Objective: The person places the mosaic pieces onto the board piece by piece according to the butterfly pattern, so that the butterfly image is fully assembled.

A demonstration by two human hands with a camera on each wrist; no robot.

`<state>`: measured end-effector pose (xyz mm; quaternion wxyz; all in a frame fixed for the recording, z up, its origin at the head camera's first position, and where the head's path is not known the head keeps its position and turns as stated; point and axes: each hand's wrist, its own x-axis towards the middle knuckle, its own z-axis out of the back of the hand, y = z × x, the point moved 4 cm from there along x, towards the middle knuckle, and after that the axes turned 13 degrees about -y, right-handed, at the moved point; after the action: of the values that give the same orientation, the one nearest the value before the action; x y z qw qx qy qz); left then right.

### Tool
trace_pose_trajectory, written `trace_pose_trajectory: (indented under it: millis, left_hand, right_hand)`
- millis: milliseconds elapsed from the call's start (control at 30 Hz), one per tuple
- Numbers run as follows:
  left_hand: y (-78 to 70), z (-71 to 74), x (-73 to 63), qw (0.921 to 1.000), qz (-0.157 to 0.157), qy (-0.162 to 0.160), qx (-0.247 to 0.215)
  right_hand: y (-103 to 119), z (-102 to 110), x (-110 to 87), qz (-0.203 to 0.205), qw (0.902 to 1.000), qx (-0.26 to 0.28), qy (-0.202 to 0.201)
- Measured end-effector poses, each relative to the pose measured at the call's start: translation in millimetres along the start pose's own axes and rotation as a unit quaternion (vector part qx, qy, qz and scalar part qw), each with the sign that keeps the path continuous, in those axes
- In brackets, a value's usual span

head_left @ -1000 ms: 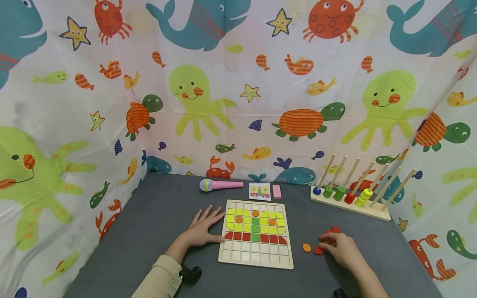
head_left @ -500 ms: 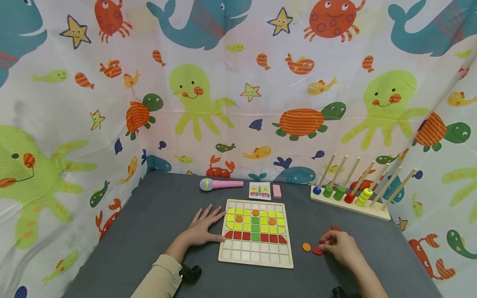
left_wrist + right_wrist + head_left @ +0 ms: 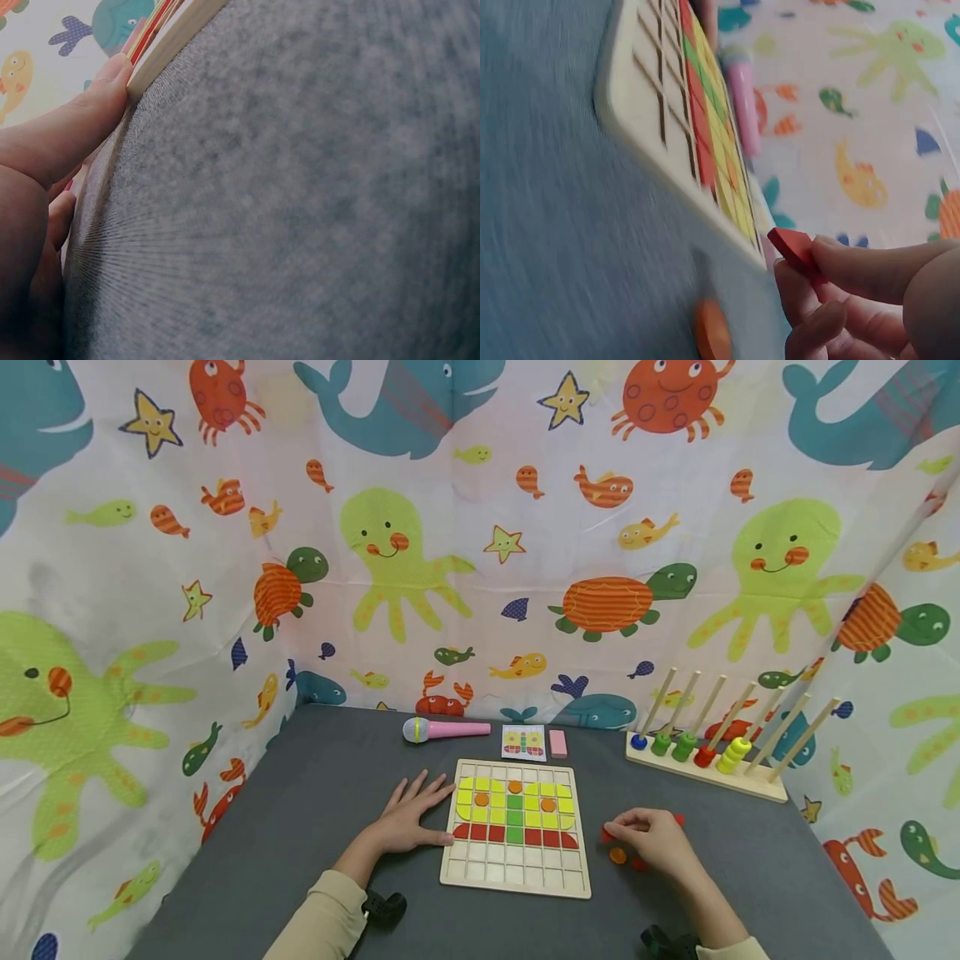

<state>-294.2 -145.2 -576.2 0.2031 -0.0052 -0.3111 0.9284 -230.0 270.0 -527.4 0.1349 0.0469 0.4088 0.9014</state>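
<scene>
My left hand [image 3: 408, 820] lies flat with fingers spread on the dark tabletop, its thumb touching the left edge of a wooden grid board [image 3: 513, 882]. Yellow, orange, green and red pieces fill the board's upper rows; the lower rows show bare wood. Between thumb and fingers, my right hand [image 3: 654, 837] pinches a red piece [image 3: 795, 247], held above the table to the right of the board. Just below it lies an orange round piece [image 3: 617, 857]. More red pieces [image 3: 639, 864] sit partly hidden under and behind the right hand.
Behind the board lie a pink toy microphone [image 3: 448, 730], a picture card [image 3: 523, 743] with a coloured pattern, and a pink block [image 3: 558, 744]. A wooden peg rack [image 3: 705, 767] with coloured rings stands at the back right. A patterned curtain [image 3: 480, 568] encloses the table.
My right hand has lifted from the red pieces and moved left toward the board, with a red piece between its fingers. The left hand has stayed in place.
</scene>
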Motion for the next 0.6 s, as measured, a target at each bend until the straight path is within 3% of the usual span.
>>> trace_pose_trajectory:
  millis: [167,333,600]
  left_hand:
    - [-1.0,1.0,0.1,1.0000,-0.004,0.000,0.001]
    - [-2.5,0.8,1.2,1.0000,-0.002,-0.001,-0.004]
    - [0.4,-0.8,2.1,1.0000,0.004,0.001,0.008]
  right_hand:
    - [14,-25,-9.8,-0.001,0.9996,0.013,0.024]
    - [19,-39,-18.0,0.007,0.9990,-0.007,0.044]
    - [24,-46,-24.1,0.037,0.9977,-0.053,0.022]
